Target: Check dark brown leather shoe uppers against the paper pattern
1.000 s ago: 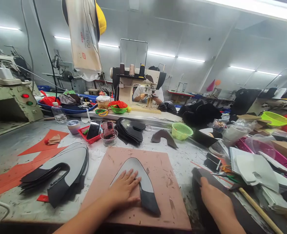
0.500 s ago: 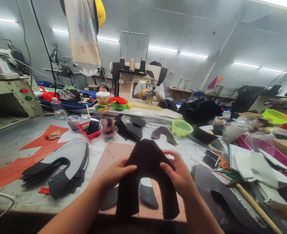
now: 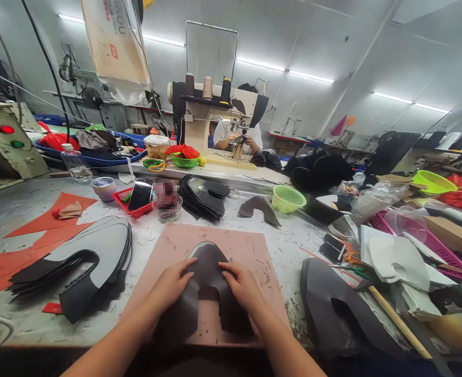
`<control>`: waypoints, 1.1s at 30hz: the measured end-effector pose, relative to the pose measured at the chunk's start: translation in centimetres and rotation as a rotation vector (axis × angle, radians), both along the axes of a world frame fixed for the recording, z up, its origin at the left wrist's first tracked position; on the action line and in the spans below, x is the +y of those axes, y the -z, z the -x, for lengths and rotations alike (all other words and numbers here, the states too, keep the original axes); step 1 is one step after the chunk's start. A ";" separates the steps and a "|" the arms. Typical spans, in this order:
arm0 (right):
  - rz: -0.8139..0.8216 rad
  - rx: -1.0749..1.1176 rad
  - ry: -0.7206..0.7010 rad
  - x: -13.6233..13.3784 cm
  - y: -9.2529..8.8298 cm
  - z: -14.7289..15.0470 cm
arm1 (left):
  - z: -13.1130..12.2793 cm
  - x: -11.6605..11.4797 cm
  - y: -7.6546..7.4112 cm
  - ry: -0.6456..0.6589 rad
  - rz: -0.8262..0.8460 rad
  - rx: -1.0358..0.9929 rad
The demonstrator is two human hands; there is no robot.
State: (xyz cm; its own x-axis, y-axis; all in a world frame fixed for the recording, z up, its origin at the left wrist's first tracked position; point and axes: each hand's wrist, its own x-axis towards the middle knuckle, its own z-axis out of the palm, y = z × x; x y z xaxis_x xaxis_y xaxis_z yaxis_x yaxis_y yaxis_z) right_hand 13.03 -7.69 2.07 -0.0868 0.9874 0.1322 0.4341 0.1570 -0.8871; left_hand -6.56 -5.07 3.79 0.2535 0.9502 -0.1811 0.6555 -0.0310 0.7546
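Note:
A dark U-shaped shoe upper piece lies low over the pink cutting mat, its rounded end away from me and its two legs toward me. A thin pale rim of another piece shows beneath its far edge. My left hand holds the piece's left side, thumb and forefinger close together at its edge. On the opposite side my right hand grips the right edge in the same manner. The undersides of the fingers are hidden.
Stacks of similar pieces lie at left and right. A wooden-handled tool is at the right. Behind the mat are a red basket, a green basket and a single piece. A co-worker sits behind a sewing machine.
Both hands have lowered the dark upper piece from above the mat onto the piece lying there. My fingers have shifted from around its sides to its top edges. The view has tilted slightly.

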 end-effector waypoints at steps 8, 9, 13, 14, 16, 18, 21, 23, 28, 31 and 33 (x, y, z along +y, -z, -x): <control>-0.003 -0.212 0.013 2.0 1.0 0.9 | 0.5 2.3 1.3 0.026 -0.128 0.182; -0.001 -0.218 0.014 1.9 1.1 1.0 | 0.5 2.4 1.4 0.028 -0.127 0.188; 0.011 -0.239 0.004 1.8 1.1 1.0 | 0.5 2.3 1.3 0.041 -0.116 0.209; 0.015 -0.244 0.001 1.9 1.0 0.9 | 0.5 2.3 1.2 0.048 -0.111 0.222; 0.029 -0.256 -0.007 1.9 0.9 0.9 | 0.4 2.3 1.1 0.064 -0.102 0.250; 0.041 -0.263 -0.012 2.0 0.7 0.9 | 0.4 2.3 1.0 0.083 -0.093 0.270; 0.056 -0.264 -0.016 2.1 0.7 0.8 | 0.3 2.4 1.0 0.096 -0.090 0.269; 0.065 -0.255 -0.015 2.2 0.8 0.7 | 0.3 2.4 1.1 0.099 -0.094 0.268; 0.074 -0.220 -0.018 2.4 1.3 0.5 | 0.3 2.6 1.6 0.118 -0.104 0.330; 0.091 -0.224 -0.016 2.4 1.4 0.5 | 0.3 2.6 1.4 0.141 -0.121 0.388; 0.109 -0.237 -0.012 2.4 1.4 0.6 | 0.1 2.7 0.9 0.142 -0.129 0.418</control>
